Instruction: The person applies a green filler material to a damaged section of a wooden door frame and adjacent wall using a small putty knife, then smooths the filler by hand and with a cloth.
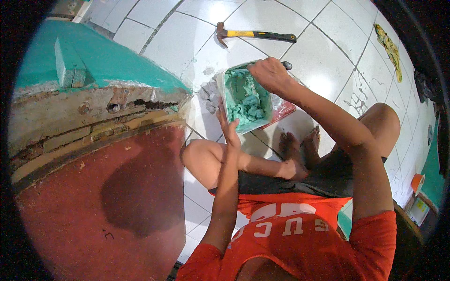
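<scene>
I sit cross-legged on white floor tiles. A pale board (228, 96) loaded with lumpy green paste (246, 100) is held up in front of me. My left hand (228, 125) grips the board's near left edge from below. At the board's far right corner, my right hand (270, 75) is closed around a dark-handled tool (286, 65); its working end is hidden behind the hand.
A hammer (255, 34) with a yellow and black handle lies on the tiles beyond the board. A wooden boat hull (93, 140), green on top and red below with a gouged seam, fills the left. A red cloth (281, 112) lies under the board. A yellow rag (389, 49) lies far right.
</scene>
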Motion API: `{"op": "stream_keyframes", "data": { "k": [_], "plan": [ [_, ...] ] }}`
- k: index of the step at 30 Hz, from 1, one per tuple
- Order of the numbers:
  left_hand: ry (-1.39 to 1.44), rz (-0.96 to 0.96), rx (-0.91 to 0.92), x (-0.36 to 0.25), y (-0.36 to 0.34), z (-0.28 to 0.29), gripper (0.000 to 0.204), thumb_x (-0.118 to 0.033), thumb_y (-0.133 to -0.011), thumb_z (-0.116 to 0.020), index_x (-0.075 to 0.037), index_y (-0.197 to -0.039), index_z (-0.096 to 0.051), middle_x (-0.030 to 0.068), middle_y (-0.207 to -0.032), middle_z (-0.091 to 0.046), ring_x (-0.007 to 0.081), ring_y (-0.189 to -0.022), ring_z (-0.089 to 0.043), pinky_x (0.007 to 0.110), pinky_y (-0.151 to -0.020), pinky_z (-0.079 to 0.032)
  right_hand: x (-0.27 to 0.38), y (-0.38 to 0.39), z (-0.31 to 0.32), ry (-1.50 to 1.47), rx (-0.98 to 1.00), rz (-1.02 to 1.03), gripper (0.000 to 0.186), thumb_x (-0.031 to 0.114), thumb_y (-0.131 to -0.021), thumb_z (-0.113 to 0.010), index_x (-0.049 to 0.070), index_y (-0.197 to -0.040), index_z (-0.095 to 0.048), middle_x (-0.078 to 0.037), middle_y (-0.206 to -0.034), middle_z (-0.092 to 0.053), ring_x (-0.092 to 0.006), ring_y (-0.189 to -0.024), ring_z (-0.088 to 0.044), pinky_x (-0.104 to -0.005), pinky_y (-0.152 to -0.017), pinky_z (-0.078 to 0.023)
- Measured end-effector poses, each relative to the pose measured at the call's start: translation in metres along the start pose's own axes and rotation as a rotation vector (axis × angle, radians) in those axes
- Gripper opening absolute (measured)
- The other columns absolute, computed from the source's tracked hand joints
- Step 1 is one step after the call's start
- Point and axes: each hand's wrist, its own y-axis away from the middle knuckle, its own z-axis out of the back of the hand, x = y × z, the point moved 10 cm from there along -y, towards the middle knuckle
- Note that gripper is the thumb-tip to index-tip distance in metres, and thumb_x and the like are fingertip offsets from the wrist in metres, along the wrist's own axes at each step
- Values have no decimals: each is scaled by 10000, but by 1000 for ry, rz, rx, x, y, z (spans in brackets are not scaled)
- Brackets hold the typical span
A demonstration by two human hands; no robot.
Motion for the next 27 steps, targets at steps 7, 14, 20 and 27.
{"op": "stream_keyframes", "data": {
  "k": [7, 14, 20, 27],
  "plan": [
    [99, -3, -121, 2, 1, 20, 807, -239, -654, -482, 25, -1379, -248, 165, -1425, -257, 277, -1303, -232, 368, -1072, -141, 35, 22, -31, -89, 150, 154, 163, 115, -722, -556, 115, -878, -603, -119, -612, -599, -284, -590, -632, -400, -512, -491],
    [-5, 72, -100, 7, 1, 18, 706, -259, -772, -470, 18, -1381, -243, 171, -1427, -247, 286, -1318, -205, 369, -1075, -116, 43, 37, -26, -79, 212, 190, 154, 128, -751, -540, 111, -891, -605, -122, -596, -593, -285, -549, -619, -401, -469, -474],
    [57, 30, -69, 10, 0, 13, 695, -288, -786, -465, 21, -1374, -261, 172, -1423, -260, 296, -1315, -203, 378, -1072, -117, -11, 19, 2, -67, -56, -66, 83, 134, -754, -540, 80, -786, -595, -141, -596, -588, -306, -572, -623, -413, -492, -488],
    [-181, 27, 7, -21, 0, -2, 783, -316, -688, -460, 30, -1366, -275, 184, -1423, -259, 317, -1290, -233, 386, -1069, -125, 26, 24, -20, -36, 46, 108, 94, 121, -748, -530, 56, -785, -587, -116, -623, -602, -266, -588, -630, -379, -506, -482]
  ]
}}
